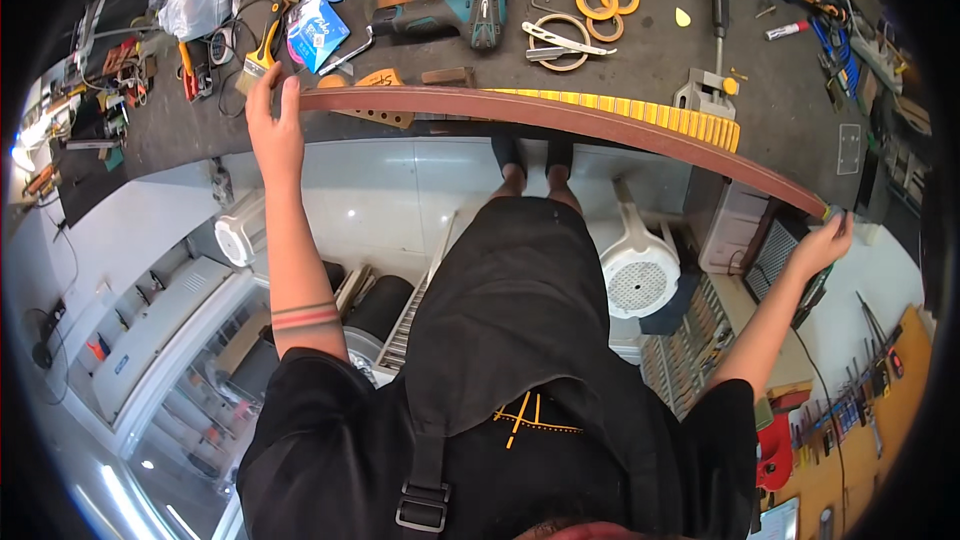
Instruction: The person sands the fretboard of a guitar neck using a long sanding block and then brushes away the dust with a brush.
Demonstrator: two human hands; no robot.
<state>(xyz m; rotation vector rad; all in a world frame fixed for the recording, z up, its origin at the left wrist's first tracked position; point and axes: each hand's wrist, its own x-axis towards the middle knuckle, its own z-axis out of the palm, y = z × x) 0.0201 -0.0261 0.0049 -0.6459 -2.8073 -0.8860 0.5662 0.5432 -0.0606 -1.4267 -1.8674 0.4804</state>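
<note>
- A cluttered workshop curves around the view: a dark counter (pixel 800 130) spans the top, with a pale tiled floor (pixel 385 180) below it and a round white stool (pixel 640 285) on that floor.
- Writing is mostly too small or bent to read. Pale print and a small white label show on a blue packet (pixel 318 30) at the upper left; dark lettering marks an orange-tan block (pixel 380 78) near the counter's front edge.
- The teal and black drill (pixel 487 10) bears a light marking on its body; a white-and-red marker (pixel 787 30) has a printed barrel, illegible here. An orange-yellow line design shows on the person's black apron (pixel 505 290).
- The task's piece, a long, narrow brown strip (pixel 600 128), lies across the front of the counter, above its near edge.
- Its long axis runs left to right, one end at the upper left, the other lower at the right; it looks bowed, though this lens bends straight edges.
- Behind its right half shows a yellow strip (pixel 700 127) with dark cross marks.
- The left hand (pixel 273 125) is at the left end, thumb and fingers pointing up; whether they pinch the end, I cannot tell.
- The right hand (pixel 825 243) is closed on the right end, a small yellowish bit showing by its fingertips.
</note>
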